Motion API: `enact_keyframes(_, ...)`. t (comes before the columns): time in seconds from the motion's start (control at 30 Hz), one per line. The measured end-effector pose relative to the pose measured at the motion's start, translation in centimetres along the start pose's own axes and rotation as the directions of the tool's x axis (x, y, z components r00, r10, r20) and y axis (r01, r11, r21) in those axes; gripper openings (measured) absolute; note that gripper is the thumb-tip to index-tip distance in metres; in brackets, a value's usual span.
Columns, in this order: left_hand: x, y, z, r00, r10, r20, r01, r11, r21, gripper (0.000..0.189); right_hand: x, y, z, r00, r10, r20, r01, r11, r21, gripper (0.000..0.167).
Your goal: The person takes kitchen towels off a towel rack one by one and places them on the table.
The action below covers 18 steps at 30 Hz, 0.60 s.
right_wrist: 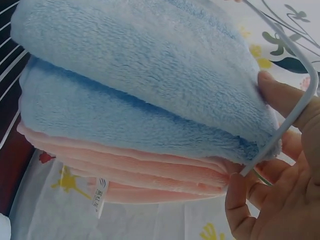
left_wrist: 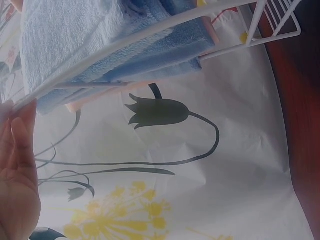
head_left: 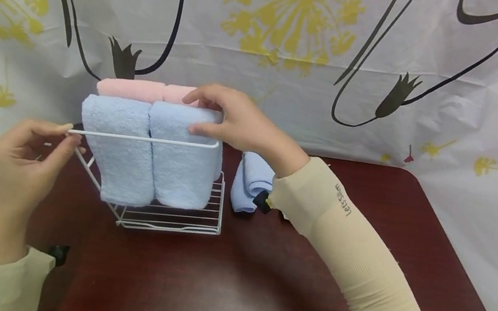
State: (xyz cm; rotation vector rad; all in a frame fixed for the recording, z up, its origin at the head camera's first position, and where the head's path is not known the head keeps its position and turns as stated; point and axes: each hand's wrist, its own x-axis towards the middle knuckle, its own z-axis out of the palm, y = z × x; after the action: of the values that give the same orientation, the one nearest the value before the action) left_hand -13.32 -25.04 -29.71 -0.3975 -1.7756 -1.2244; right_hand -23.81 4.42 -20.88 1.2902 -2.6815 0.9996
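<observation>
A white wire rack stands on the table, holding two folded light-blue towels upright side by side at the front. Folded pink towels are behind them. At the rack's front left corner, my left hand pinches the upper rail between thumb and fingers. My right hand reaches over the top of the right-hand blue towel and grips its upper edge, thumb in front and fingers at the back. In the right wrist view its fingers are right at the ends of the pink layers.
Another folded blue towel lies on the dark red table to the right of the rack, below my right forearm. A patterned white sheet rises behind the table. From the pink towels hangs a white label.
</observation>
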Motion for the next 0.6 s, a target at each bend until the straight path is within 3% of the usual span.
enact_keyframes(0.33,0.0,-0.05,0.13,1.0,-0.005,-0.004,0.005,1.0,0.009,0.019,0.0,0.0,0.23,0.997,-0.056,-0.047,0.054,0.998,-0.043,0.03)
enact_keyframes(0.6,0.02,0.08,0.12,1.0,-0.002,-0.004,0.002,1.0,0.031,0.019,-0.47,0.22,0.7,0.977,-0.164,-0.14,0.16,0.986,-0.04,0.025)
